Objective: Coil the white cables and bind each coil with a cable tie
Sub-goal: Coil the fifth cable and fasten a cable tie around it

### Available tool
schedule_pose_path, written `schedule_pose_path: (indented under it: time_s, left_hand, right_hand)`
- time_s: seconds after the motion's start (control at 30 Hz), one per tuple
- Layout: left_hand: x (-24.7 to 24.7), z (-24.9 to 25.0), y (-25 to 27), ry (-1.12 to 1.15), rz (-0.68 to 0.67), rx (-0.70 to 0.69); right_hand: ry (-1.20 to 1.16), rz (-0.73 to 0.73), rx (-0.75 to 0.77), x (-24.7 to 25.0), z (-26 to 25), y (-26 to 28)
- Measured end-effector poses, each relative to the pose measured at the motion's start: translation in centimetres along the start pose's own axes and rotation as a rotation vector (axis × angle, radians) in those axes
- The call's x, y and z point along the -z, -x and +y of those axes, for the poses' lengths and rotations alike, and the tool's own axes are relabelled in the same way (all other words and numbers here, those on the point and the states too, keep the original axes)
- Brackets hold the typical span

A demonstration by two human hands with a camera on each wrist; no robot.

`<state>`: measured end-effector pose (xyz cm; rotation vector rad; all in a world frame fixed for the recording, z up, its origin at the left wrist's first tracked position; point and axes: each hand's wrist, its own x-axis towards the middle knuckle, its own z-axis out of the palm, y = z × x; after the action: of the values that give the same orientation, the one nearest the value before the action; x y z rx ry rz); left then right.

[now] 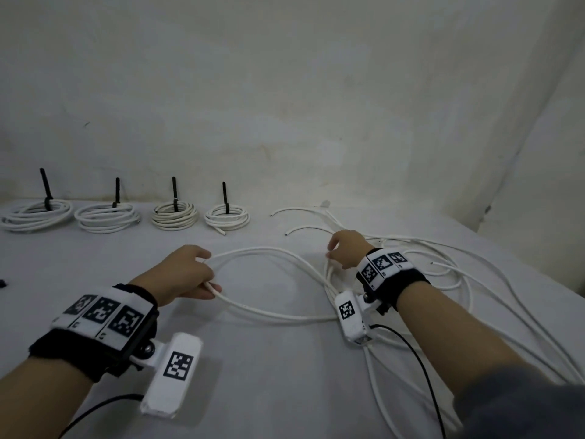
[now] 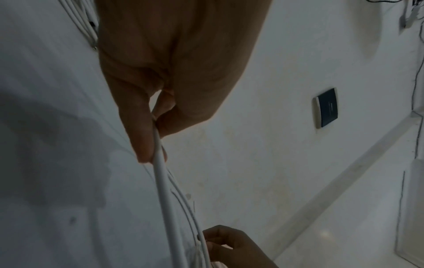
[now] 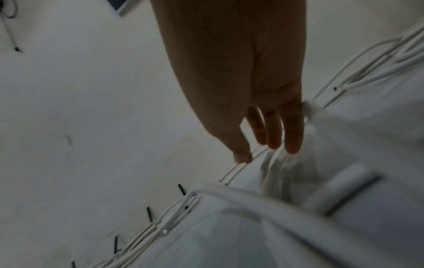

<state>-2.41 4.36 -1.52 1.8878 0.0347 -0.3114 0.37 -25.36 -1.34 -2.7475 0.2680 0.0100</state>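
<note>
Coiling: left grip (image 1: pixel 186 274) pinches the cable (image 1: pixel 269 315) loop; right grip (image 1: pixel 346 248), fingers loose, empty, should feed slack from beyond it.

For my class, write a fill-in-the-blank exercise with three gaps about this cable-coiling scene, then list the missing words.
1. The number of finished coils lined up along the wall is ____.
2. Each finished coil is bound with a cable tie coloured ____.
3. The loop of white cable on the table is pinched by the ____ hand, while the other hand reaches over the loose cables.

Missing words: four; black; left
</note>
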Motion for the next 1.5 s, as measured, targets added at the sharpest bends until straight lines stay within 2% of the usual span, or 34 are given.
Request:
schedule_pose_path:
  time_s: [0.2,0.33,0.37,0.43,0.47,0.5,0.53,0.57,0.6,0.67,0.8,0.9,0.97,1.07,1.13,1.2,1.33,1.43,1.5]
  left_hand:
    - [0.2,-0.9,-1.1,-0.097,-0.013,0.022]
    - [0.3,-1.1,-1.6,-0.126,-0.032,0.019]
    - [0.4,-1.2,-1.7,-0.132,-0.034,0.019]
    - [0.5,-1.3,-2.0,-0.153,-0.035,0.016]
    - [0.5,-1.4,-2.1,-0.166,-0.035,0.013]
    - [0.5,-1.4,-2.3,-0.178,-0.036,0.009]
    - [0.6,-1.5,-2.5,-0.189,-0.039,0.006]
    - [0.6,-1.5,-2.7,-0.198,-0.044,0.006]
    - [0.5,-1.6,-2.8,-0.207,-0.049,0.009]
    - [0.3,-1.5,-3.0,-0.234,-0.051,0.022]
    - [-0.2,-1.2,-3.3,-0.354,-0.074,0.009]
    - [-0.6,0.2,-3.4,-0.575,-0.139,0.001]
    - [-1.0,2.0,-3.4,-0.695,-0.14,-0.068]
    - [-2.7,5.3,-3.7,-0.78,-0.113,-0.324]
    - [-5.1,7.2,-3.9,-0.714,-0.161,-0.448]
    - [-8.1,8.3,-4.4,-0.636,-0.204,-0.488]
    - [-12.9,8.7,-6.3,-0.283,-0.172,-0.366]
    - [-14.2,9.2,-6.0,-0.026,-0.275,-0.22]
    - [-14.3,9.7,-5.6,0.137,-0.327,-0.171]
  right_hand:
    - [-0.023,-0.019,-0.126,-0.5,0.5,-1.0]
    - [-0.218,-0.028,-0.215,-0.9,1.7,-1.5]
    - [-0.312,-0.039,-0.214,-0.9,2.0,-1.5]
    - [-0.348,-0.039,-0.222,-0.3,2.1,-1.0]
    - [-0.229,-0.042,-0.154,-0.1,2.3,-1.0]
    - [-0.25,-0.007,-0.133,-0.1,2.2,-0.7]
    - [-0.387,-0.02,-0.167,0.0,2.0,-0.6]
    - [-0.647,-0.022,-0.203,0.2,2.0,-0.5]
    - [-0.836,0.026,-0.213,0.2,2.3,-0.8]
    - [-1.098,0.026,-0.297,0.6,2.5,-0.3]
    - [-1.119,0.004,-0.294,1.8,2.8,0.2]
    - [-1.175,-0.049,-0.297,2.3,2.8,0.6]
    - [-1.187,-0.124,-0.265,2.6,2.7,0.8]
    - [-1.22,-0.163,-0.2,2.7,2.3,0.8]
    - [-1.259,-0.138,-0.157,2.7,1.8,0.8]
    - [-1.271,-0.127,-0.117,3.0,1.1,1.0]
    - [-1.262,-0.119,-0.049,3.8,0.4,1.7]
    - [-1.266,-0.13,-0.013,4.2,0.4,2.0]
    - [-1.258,-0.11,0.002,4.4,0.5,2.2]
